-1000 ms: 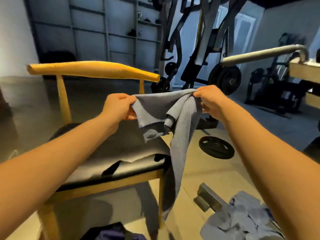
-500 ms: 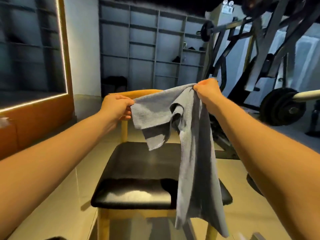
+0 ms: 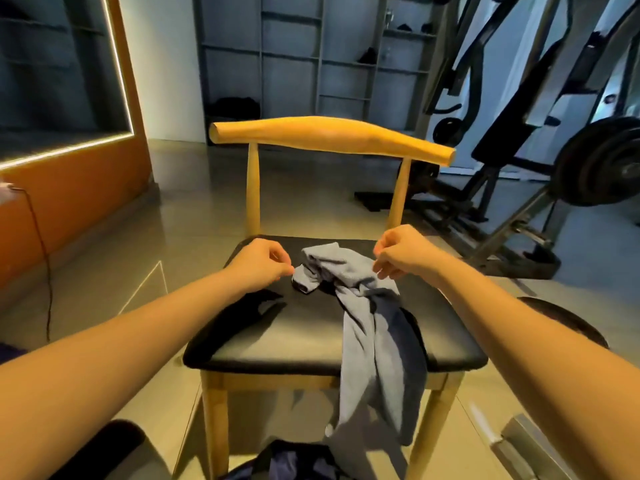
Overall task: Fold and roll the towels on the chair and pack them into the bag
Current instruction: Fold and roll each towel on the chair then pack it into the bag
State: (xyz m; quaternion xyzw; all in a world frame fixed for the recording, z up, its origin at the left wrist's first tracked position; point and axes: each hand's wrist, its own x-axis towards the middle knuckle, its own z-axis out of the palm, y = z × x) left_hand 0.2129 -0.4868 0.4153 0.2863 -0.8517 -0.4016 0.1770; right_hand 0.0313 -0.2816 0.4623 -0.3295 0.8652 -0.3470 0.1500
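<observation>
Head view – towel: a grey towel lies bunched and twisted on the chair's black seat. Its upper end is crumpled near the middle of the seat, and the rest trails over the front edge and hangs down between the front legs.
Head view – chair: a wooden chair with a curved backrest on two posts, facing the person.
Head view – left hand: the left hand is low over the seat with its fingers curled. The fingertips are right at the towel's left corner, but whether they pinch the cloth or only touch it cannot be told.
Head view – right hand: the right hand is at the towel's upper right edge, fingers curled with the tips against the cloth. Whether it grips or has let go cannot be told.
Head view – floor in front: dark blue fabric lies below the chair at the bottom edge, cut off by the frame.
Head view – surroundings: grey shelving stands behind the chair, a weight machine with black plates to the right, and an orange panel with a light strip to the left.
</observation>
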